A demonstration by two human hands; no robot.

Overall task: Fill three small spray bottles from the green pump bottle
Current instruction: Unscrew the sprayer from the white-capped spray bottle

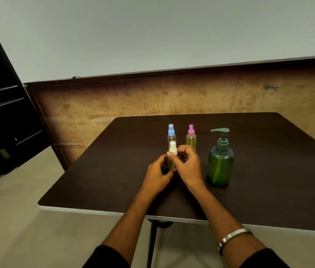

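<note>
Dark table (94, 186), wood panel behind. Both hands pinch white-cap bottle (172, 151) mid-table: left hand (157, 176) around body, right hand (189, 167) fingers at cap. Likely light, slick, tippy plastic; grip body low. Pump bottle (220, 163) stands just right.

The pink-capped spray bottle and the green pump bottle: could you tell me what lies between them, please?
Nothing: in the head view, only bare dark table separates the pink-capped spray bottle from the green pump bottle.

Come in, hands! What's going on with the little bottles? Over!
Both hands, left and right, gripping white-capped small clear spray bottle. Pink-capped bottle holds yellow liquid. Green plastic pump bottle stands clear, right.
</note>
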